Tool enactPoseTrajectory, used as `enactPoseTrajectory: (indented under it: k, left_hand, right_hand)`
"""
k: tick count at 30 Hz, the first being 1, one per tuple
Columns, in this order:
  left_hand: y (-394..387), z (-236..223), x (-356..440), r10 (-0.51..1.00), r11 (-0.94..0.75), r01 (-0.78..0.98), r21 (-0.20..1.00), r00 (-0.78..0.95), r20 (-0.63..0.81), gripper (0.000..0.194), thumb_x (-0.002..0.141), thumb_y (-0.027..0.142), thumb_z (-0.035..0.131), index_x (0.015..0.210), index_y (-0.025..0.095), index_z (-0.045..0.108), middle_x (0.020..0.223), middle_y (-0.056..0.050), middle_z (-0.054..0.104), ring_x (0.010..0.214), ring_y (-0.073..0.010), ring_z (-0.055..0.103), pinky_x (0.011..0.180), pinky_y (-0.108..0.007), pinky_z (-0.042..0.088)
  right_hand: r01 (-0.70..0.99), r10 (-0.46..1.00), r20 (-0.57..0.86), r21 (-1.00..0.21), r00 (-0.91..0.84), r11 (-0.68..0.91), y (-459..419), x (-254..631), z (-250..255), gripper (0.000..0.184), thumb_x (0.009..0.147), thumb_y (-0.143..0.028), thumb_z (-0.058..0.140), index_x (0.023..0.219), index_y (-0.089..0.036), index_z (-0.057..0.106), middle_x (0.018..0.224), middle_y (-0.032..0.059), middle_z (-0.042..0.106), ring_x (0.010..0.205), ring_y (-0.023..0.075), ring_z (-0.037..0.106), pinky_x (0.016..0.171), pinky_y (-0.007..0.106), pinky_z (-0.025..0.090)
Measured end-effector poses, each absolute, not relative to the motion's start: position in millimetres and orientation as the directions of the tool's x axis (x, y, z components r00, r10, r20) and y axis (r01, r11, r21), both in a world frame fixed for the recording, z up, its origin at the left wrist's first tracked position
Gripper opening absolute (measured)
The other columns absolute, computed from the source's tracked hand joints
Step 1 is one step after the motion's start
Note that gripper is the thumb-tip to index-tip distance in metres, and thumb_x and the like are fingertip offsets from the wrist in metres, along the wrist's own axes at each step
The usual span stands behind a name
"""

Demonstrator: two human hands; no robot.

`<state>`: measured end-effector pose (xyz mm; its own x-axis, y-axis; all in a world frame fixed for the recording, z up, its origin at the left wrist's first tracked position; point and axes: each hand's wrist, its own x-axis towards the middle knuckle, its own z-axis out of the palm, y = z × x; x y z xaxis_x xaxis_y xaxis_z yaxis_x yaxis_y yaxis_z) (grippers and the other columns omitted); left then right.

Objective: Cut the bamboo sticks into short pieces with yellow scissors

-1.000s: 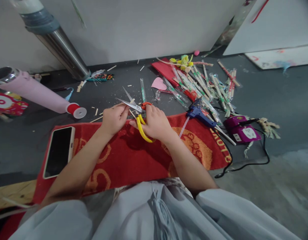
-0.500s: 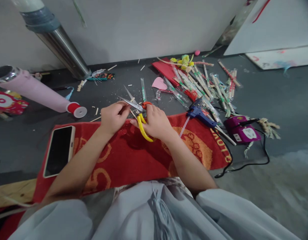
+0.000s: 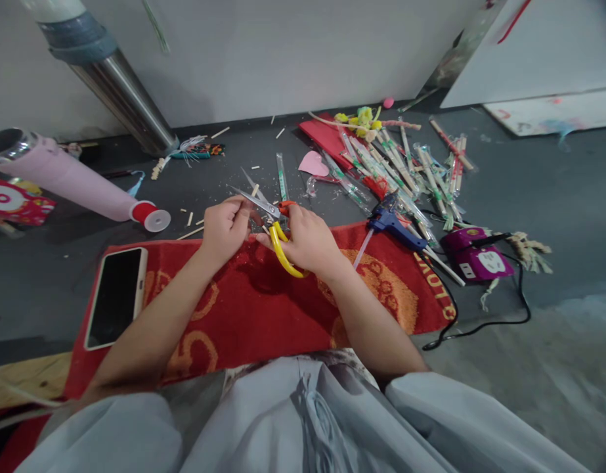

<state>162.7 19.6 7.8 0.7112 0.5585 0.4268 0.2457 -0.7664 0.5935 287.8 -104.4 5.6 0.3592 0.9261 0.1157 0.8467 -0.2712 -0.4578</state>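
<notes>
My right hand (image 3: pixel 310 240) grips a pair of scissors (image 3: pixel 276 213) with one yellow and one orange handle loop. Their silver blades are parted and point up and left. My left hand (image 3: pixel 226 226) is closed in a pinch beside the blades, its fingertips close to the lower one. What it pinches is hidden and slightly blurred. A short pale stick piece (image 3: pixel 255 190) shows between the blades. Below both hands lies a red towel (image 3: pixel 283 315) with orange patterns.
A phone (image 3: pixel 116 297) lies on the towel's left. Left stand a pink tumbler (image 3: pixel 81 174) and a ribbon spool (image 3: pixel 157 221). At right are a blue glue gun (image 3: pixel 396 226), wrapped sticks (image 3: pixel 391 164), and a purple box (image 3: pixel 475 255) with a black cable. Stick scraps litter the grey table.
My left fingertips have drawn back slightly left from the scissors. The pale stick piece between the blades sits a little higher and further left. My right hand has barely moved.
</notes>
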Motion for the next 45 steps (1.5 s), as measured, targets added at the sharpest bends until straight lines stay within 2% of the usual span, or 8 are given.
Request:
enactPoseTrajectory:
  k: [6, 16, 27, 32, 39, 45]
  left_hand:
    - [18, 8, 165, 0.562, -0.761, 0.252, 0.598, 0.716, 0.413, 0.041, 0.094, 0.032, 0.036, 0.063, 0.020, 0.059, 0.066, -0.002, 0.064, 0.065, -0.0130, 0.061, 0.064, -0.024, 0.048]
    - [16, 9, 168, 0.589, -0.730, 0.270, 0.628, 0.714, 0.378, 0.030, 0.092, 0.032, 0.036, 0.070, 0.020, 0.054, 0.063, -0.001, 0.065, 0.061, -0.0129, 0.060, 0.063, -0.024, 0.047]
    - [23, 4, 166, 0.577, -0.761, 0.294, 0.579, 0.715, 0.396, 0.026, 0.091, 0.034, 0.039, 0.081, 0.021, 0.059, 0.064, -0.002, 0.067, 0.050, -0.0122, 0.054, 0.053, -0.025, 0.042]
    - [26, 1, 165, 0.571, -0.781, 0.299, 0.549, 0.697, 0.433, 0.030, 0.091, 0.040, 0.041, 0.078, 0.022, 0.061, 0.062, -0.002, 0.067, 0.056, -0.0137, 0.058, 0.054, -0.025, 0.042]
    - [27, 1, 164, 0.569, -0.781, 0.309, 0.542, 0.710, 0.415, 0.030, 0.091, 0.040, 0.041, 0.076, 0.022, 0.060, 0.055, -0.001, 0.063, 0.051, -0.0133, 0.056, 0.052, -0.025, 0.041]
    - [24, 4, 163, 0.497, -0.845, 0.311, 0.436, 0.760, 0.420, 0.035, 0.091, 0.037, 0.038, 0.063, 0.022, 0.053, 0.057, -0.002, 0.061, 0.052, -0.0131, 0.054, 0.055, -0.026, 0.041]
  right_hand:
    - [0.846, 0.923, 0.126, -0.460, 0.363, -0.269, -104, 288, 7, 0.075, 0.080, -0.079, 0.036, 0.105, -0.010, 0.052, 0.101, 0.0173, 0.066, 0.096, 0.0298, 0.063, 0.083, 0.039, 0.046]
    - [0.839, 0.915, 0.120, -0.459, 0.386, -0.294, -104, 288, 6, 0.076, 0.082, -0.077, 0.037, 0.110, -0.008, 0.052, 0.104, 0.0167, 0.067, 0.098, 0.0309, 0.064, 0.083, 0.038, 0.046]
    - [0.850, 0.919, 0.087, -0.423, 0.384, -0.315, -105, 288, 8, 0.075, 0.081, -0.079, 0.033, 0.103, -0.010, 0.053, 0.098, 0.0166, 0.067, 0.091, 0.0279, 0.065, 0.077, 0.036, 0.046]
    - [0.854, 0.920, 0.065, -0.403, 0.386, -0.330, -105, 288, 10, 0.074, 0.083, -0.078, 0.030, 0.102, -0.011, 0.053, 0.096, 0.0164, 0.067, 0.089, 0.0272, 0.065, 0.075, 0.034, 0.045]
    - [0.855, 0.919, 0.038, -0.382, 0.393, -0.350, -105, 287, 12, 0.074, 0.085, -0.077, 0.026, 0.102, -0.010, 0.054, 0.097, 0.0166, 0.067, 0.090, 0.0277, 0.065, 0.075, 0.034, 0.045]
    - [0.866, 0.926, 0.068, -0.384, 0.372, -0.320, -107, 286, 10, 0.079, 0.082, -0.079, 0.031, 0.110, -0.009, 0.052, 0.104, 0.0182, 0.066, 0.098, 0.0298, 0.064, 0.082, 0.037, 0.045]
